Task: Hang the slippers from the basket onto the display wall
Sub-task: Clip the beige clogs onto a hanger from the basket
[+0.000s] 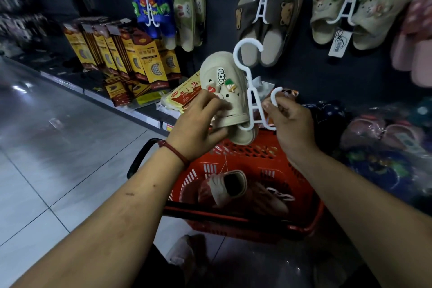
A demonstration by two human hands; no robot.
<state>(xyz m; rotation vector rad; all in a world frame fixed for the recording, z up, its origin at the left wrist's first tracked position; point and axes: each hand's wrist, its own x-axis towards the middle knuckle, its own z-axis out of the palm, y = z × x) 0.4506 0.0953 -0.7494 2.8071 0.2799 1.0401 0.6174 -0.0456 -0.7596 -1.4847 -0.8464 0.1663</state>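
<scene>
A cream slipper (228, 91) with small charms on its top sits on the left prong of a white plastic hanger (251, 91), held above the red basket (301, 184). My left hand (198, 124) grips the slipper from below and the side. My right hand (289, 124) pinches the hanger's empty right hook. Inside the basket lies a second slipper (228, 187), cream with a dark opening, beside reddish items. The dark display wall (304, 72) behind carries several slipper pairs on white hangers.
Blue slippers (154, 10), pale green ones (189, 16), brown bear slippers (268, 21) and beige ones (360, 7) hang on the wall. Yellow insole boxes (126, 54) stand on a low shelf at left. Bagged slippers (385, 138) pile at right. Grey tiled floor (58, 135) spreads left.
</scene>
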